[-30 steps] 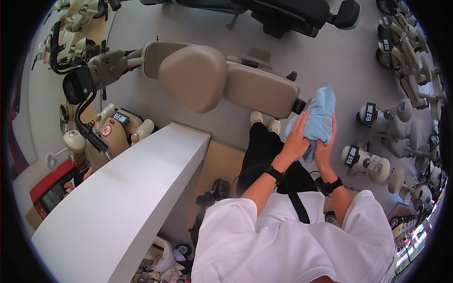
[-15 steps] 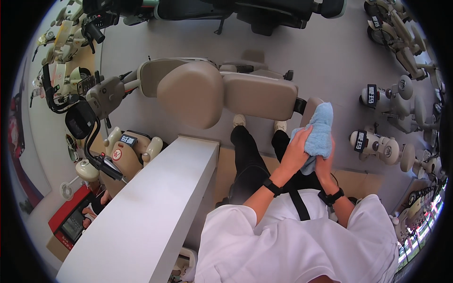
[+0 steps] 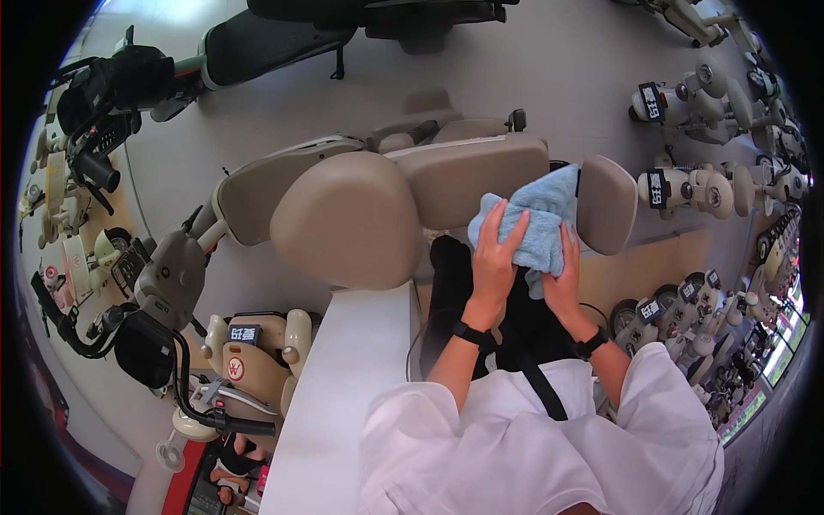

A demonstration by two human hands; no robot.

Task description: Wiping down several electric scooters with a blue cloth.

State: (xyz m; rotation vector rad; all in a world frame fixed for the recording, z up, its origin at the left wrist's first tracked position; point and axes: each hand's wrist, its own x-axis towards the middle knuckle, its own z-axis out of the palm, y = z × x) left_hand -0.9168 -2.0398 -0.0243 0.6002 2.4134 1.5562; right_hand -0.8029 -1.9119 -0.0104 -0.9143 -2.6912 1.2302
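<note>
A light blue cloth (image 3: 539, 233), folded and bunched with one corner pointing up, is held between my two hands. My left hand (image 3: 494, 262) grips its left side, fingers laid over the top. On the cloth's lower right side is my right hand (image 3: 563, 276), its fingers partly hidden by the fabric. Just beyond the cloth stands a beige electric scooter; the cloth overlaps its long rear seat (image 3: 481, 172) in view, and I cannot tell whether they touch. Right of the cloth is the padded backrest (image 3: 608, 206), and further left the wide front saddle (image 3: 348, 221).
A white counter (image 3: 343, 386) runs along my left side. The scooter's handlebar (image 3: 142, 343) reaches out at the left, near another beige scooter (image 3: 253, 348). A black scooter (image 3: 275, 47) stands across the far side. Several small scooters (image 3: 687, 189) line the right.
The view has shifted, bringing the scooter's backrest out from behind the cloth. My hands and the cloth have moved left in the picture, and the cloth is now spread wider.
</note>
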